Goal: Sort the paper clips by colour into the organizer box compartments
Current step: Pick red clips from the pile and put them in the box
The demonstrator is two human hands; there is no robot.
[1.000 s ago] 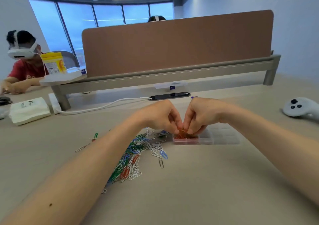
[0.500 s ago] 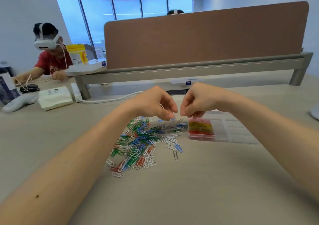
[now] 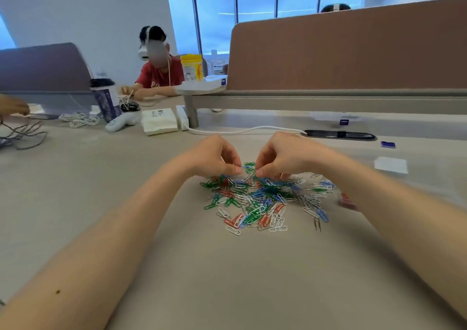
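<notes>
A beige counter (image 3: pixel 227 266) fills the near view. On it, between the two forearms, lies a loose heap of paper clips (image 3: pixel 262 200) in green, blue, red and white, with a few strays at its right edge. The left hand (image 3: pixel 214 159) and the right hand (image 3: pixel 280 157) sit close together over the far edge of the heap. Each has its fingers curled and thumb and forefinger pinched onto clips there, though blur hides which ones. Beside the right forearm a blurred red-filled corner of the organizer box (image 3: pixel 347 202) shows. Farther back a white cable (image 3: pixel 242 130) runs to a black slot (image 3: pixel 338 135). To the left lie a white pack (image 3: pixel 159 121) and a white controller (image 3: pixel 121 123). A brown divider panel (image 3: pixel 353 51) rises behind, and a person in a red shirt (image 3: pixel 159 75) sits at the far left end.
</notes>
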